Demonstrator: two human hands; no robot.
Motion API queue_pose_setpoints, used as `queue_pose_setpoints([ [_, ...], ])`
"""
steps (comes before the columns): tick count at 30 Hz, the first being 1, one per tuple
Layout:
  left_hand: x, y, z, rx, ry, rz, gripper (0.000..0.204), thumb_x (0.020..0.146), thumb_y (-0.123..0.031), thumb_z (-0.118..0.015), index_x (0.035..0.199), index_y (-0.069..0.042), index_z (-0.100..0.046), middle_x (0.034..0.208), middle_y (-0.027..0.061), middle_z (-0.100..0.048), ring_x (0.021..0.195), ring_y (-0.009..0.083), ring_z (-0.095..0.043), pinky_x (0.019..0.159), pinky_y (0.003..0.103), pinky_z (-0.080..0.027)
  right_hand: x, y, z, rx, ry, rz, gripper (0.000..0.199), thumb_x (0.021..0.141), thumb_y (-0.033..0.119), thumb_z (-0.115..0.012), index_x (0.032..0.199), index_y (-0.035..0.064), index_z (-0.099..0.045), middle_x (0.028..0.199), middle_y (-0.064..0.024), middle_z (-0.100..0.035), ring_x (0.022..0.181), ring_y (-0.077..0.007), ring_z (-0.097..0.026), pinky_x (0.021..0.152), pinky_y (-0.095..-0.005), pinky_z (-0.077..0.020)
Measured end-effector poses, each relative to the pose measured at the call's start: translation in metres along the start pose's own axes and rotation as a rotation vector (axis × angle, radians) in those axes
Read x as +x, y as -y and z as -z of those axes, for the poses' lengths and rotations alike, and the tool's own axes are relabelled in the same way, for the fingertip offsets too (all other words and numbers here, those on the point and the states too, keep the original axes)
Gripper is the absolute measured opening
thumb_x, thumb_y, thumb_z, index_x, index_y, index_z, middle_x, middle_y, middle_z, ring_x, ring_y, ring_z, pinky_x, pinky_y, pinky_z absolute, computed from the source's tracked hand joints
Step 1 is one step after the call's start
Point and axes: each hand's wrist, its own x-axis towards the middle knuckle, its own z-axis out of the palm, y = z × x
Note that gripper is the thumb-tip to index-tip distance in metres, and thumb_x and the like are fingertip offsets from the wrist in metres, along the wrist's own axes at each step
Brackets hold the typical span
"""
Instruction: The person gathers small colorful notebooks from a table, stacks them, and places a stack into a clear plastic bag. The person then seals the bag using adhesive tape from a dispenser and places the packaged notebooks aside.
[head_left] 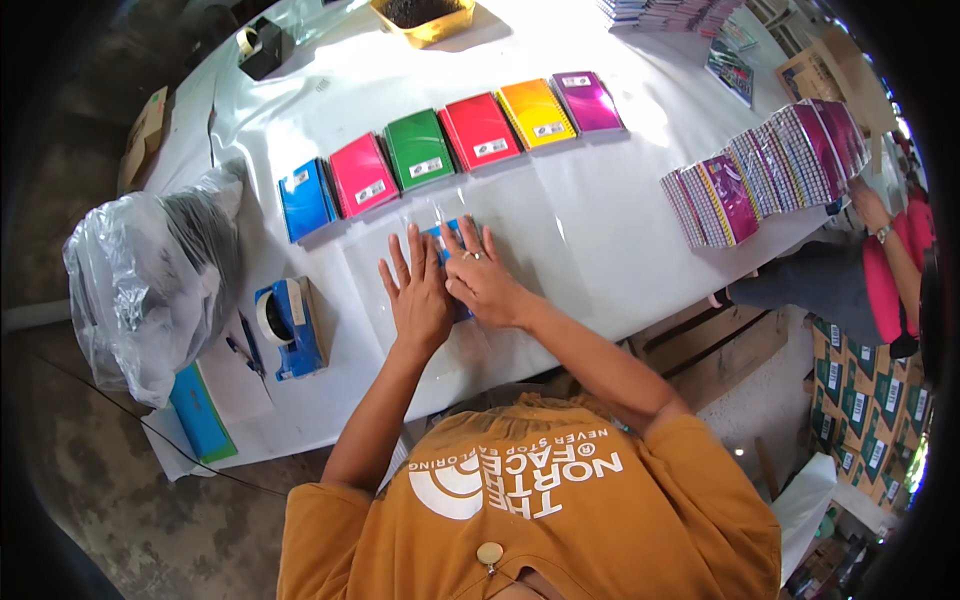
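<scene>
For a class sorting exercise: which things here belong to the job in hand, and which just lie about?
Likely in the job:
left hand
right hand
blue notebook under them
clear plastic around it
perhaps blue tape dispenser

Seemingly lying about:
plastic bag
yellow tray
black tape dispenser

Blue notebook-like item (437,236): lying flat, mostly hidden, only patches of its cover showing. Clear plastic sheet (545,250): glossy, spread flat around the blue piece; over or under cannot be told.

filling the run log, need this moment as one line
left hand: over mostly hidden blue item | right hand: over same item | beyond: row of six notebooks
</scene>
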Motion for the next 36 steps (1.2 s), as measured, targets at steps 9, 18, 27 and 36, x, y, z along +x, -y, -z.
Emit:
queue_pose_setpoints([
  [9, -0.008, -0.009, -0.005, 0.01, -0.106, 0.144, 0.06, 0.091, -0.024, -0.04, 0.142, 0.002, -0.024, 0.152, 0.0205, -0.008, 0.141, 0.0376, 0.0, 0.11, 0.054, 0.003, 0.02, 0.005, 0.024, -0.146, 0.345, 0.067, 0.033, 0.086, 0.022, -0.042, 0.097, -0.0042, -0.059, 0.146, -0.0264, -0.022, 0.139, -0.0435, -0.009, 0.11, -0.0564, -0.0047],
  [18, -0.153, 0.066, -0.004, -0.114, -0.549, 0.251, 0.079, 0.081, -0.036, -0.067, 0.135, 0.007, -0.029, 0.14, 0.029, -0.026, 0.129, 0.0422, -0.027, 0.106, 0.049, -0.025, 0.027, 0.005, 0.021, -0.117, 0.405, -0.05, 0.03, 0.082, 0.026, -0.046, 0.084, 0.0039, -0.067, 0.152, -0.0182, -0.013, 0.141, -0.0367, -0.003, 0.11, -0.0583, -0.0035],
  [27, -0.124, 0.178, -0.001, -0.559, -0.476, 0.746, 0.076, 0.082, -0.036, -0.07, 0.126, 0.015, -0.035, 0.111, 0.0284, -0.054, 0.1, 0.0384, -0.057, 0.089, 0.041, -0.046, 0.033, 0.015, 0.024, -0.131, 0.513, -0.095, 0.01, 0.076, 0.013, -0.058, 0.075, 0.0141, -0.068, 0.154, -0.0149, -0.008, 0.142, -0.0344, 0.004, 0.109, -0.0596, -0.0017],
  [36, -0.09, 0.251, 0.032, -0.718, -0.18, 0.767, 0.053, 0.094, -0.042, -0.046, 0.123, 0.002, -0.052, 0.105, 0.0175, -0.059, 0.089, 0.0264, -0.059, 0.075, 0.034, -0.048, 0.043, 0.006, 0.024, -0.229, 0.492, -0.069, 0.01, 0.068, 0.014, -0.062, 0.077, 0.0155, -0.067, 0.15, -0.0164, -0.02, 0.141, -0.0341, -0.01, 0.108, -0.0588, -0.0124],
])
